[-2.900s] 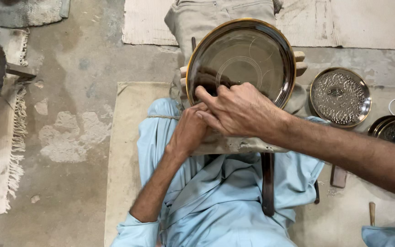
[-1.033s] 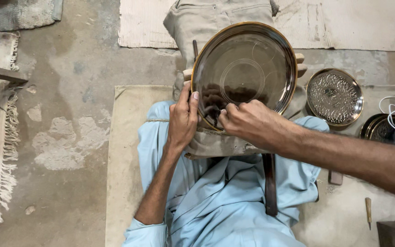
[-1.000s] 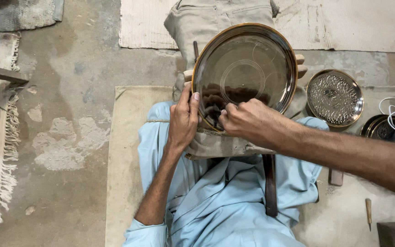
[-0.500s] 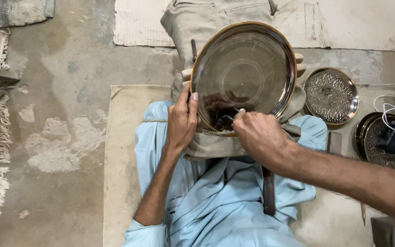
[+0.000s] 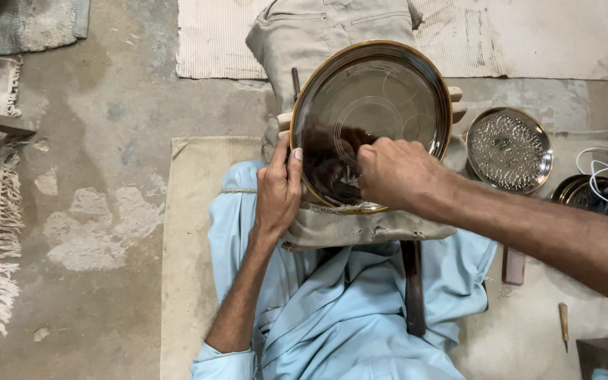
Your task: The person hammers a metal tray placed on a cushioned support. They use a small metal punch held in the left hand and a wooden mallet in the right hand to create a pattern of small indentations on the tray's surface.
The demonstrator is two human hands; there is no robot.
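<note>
Brass-rimmed round plate (image 5: 381, 105), shiny, faint engraved circles, rests on a grey cloth pad (image 5: 367, 229) over the lap: left hand (image 5: 278, 190) grips its 9 o'clock rim, right hand (image 5: 395, 172) fisted at 6 o'clock, contents unclear.

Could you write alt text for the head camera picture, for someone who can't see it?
Seen from above, a seated person in light blue clothes steadies a large round metal plate on a cloth-covered support, the left hand at its rim and the right hand pressed on its surface. A smaller patterned plate lies on the concrete floor beside it.
</note>
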